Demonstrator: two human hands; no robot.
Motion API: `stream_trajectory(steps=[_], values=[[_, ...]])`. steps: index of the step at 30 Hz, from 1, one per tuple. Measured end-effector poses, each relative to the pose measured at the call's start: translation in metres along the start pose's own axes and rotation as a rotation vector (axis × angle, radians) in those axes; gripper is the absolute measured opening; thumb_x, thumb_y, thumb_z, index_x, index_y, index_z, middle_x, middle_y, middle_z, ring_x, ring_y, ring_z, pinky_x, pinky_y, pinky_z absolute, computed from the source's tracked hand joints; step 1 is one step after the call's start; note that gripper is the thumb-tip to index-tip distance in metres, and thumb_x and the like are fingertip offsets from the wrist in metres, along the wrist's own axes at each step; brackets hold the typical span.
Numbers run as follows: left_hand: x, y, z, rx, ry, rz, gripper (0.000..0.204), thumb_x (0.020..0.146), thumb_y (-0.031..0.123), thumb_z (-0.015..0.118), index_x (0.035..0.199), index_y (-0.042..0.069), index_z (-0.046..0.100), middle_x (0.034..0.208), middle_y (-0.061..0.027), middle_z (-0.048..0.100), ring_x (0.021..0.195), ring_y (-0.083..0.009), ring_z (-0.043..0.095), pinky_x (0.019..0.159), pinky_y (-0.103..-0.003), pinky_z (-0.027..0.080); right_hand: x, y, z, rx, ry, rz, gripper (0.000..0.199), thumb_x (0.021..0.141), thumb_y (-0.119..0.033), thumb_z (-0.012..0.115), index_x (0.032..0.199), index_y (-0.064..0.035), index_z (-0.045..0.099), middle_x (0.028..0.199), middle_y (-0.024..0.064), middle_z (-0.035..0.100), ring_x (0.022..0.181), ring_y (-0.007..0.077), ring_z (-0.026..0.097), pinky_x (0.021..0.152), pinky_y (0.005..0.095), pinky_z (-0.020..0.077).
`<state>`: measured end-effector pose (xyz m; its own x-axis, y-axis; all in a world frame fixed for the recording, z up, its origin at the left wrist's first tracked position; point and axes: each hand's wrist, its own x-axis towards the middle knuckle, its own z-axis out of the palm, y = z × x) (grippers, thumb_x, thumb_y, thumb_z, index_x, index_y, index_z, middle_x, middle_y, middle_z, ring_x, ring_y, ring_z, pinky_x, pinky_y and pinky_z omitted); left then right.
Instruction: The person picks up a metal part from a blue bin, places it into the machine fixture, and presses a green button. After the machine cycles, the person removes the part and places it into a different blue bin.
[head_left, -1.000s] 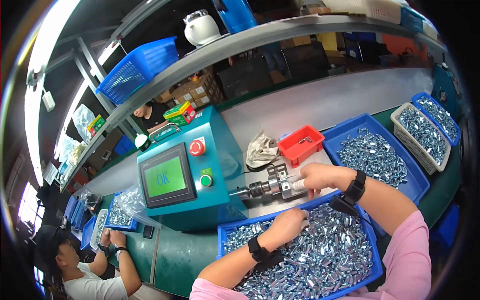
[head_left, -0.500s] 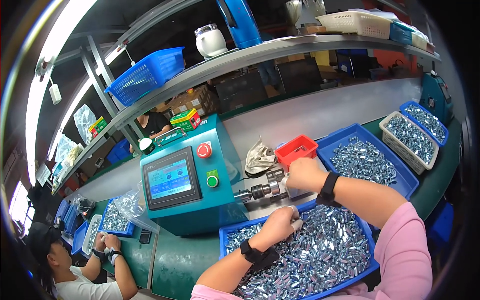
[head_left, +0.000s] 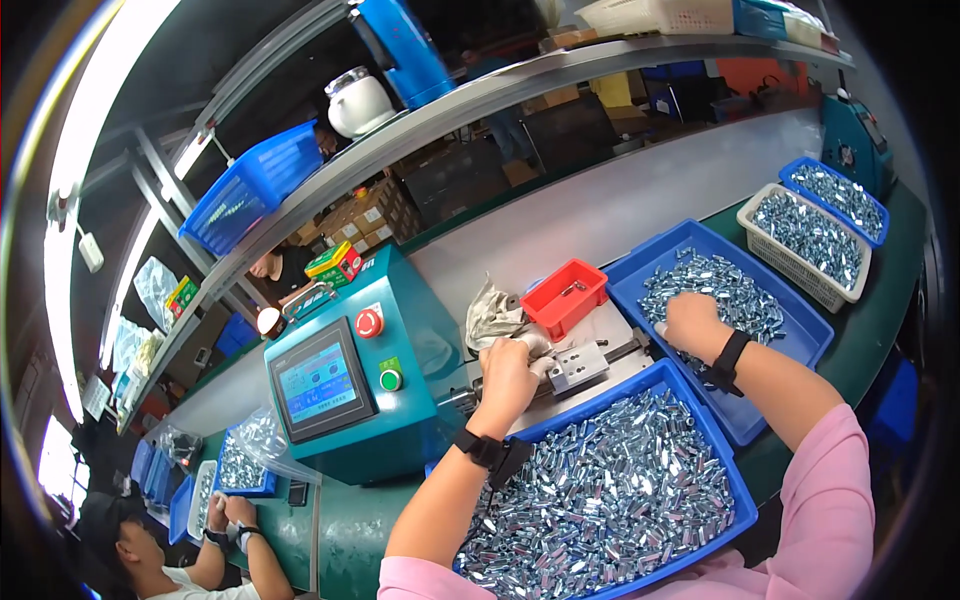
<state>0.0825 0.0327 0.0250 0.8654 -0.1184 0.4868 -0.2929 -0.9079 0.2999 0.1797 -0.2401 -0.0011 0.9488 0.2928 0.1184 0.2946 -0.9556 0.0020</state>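
Metal fixture (head_left: 578, 366) sits between both hands, touching the left hand (head_left: 508, 378).

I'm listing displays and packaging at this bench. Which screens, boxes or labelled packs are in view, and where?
Touchscreen: front of the teal machine, rectangular, blue-green display, grey frame.
Small carton: on top of the machine, green, yellow and red.
Stacked cardboard boxes: behind, under the shelf, brown with pale labels.
Green-yellow pack: far left, by the shelf post.

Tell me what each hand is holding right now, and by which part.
Left hand is closed at the machine's metal fixture; any part inside it is hidden. Right hand rests fingers-down among parts in the far blue tray; its grasp cannot be told.
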Motion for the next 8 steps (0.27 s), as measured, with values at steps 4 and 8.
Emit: stream_trajectory(steps=[4, 8], values=[[0.001, -0.005, 0.003, 0.081, -0.127, -0.061, 0.016, 0.075, 0.018, 0.072, 0.09, 0.013, 0.071, 0.082, -0.0074, 0.067, 0.085, -0.0269, 0.059, 0.08, -0.04, 0.037, -0.012, -0.015, -0.003, 0.136, 0.098, -0.098, 0.032, 0.077, -0.035, 0.064, 0.081, -0.0043, 0.07, 0.088, 0.0158, 0.068, 0.082, 0.0308, 0.067, 0.068, 0.041, 0.0535], [0.008, -0.007, 0.005, 0.076, -0.191, -0.078, 0.017, 0.076, 0.022, 0.072, 0.091, 0.014, 0.072, 0.084, -0.008, 0.068, 0.092, -0.0251, 0.059, 0.086, -0.038, 0.033, -0.021, -0.025, -0.002, 0.266, 0.064, -0.178, 0.041, 0.077, -0.042, 0.066, 0.088, -0.0024, 0.069, 0.089, 0.0166, 0.067, 0.085, 0.0318, 0.066, 0.074, 0.0416, 0.0522]])
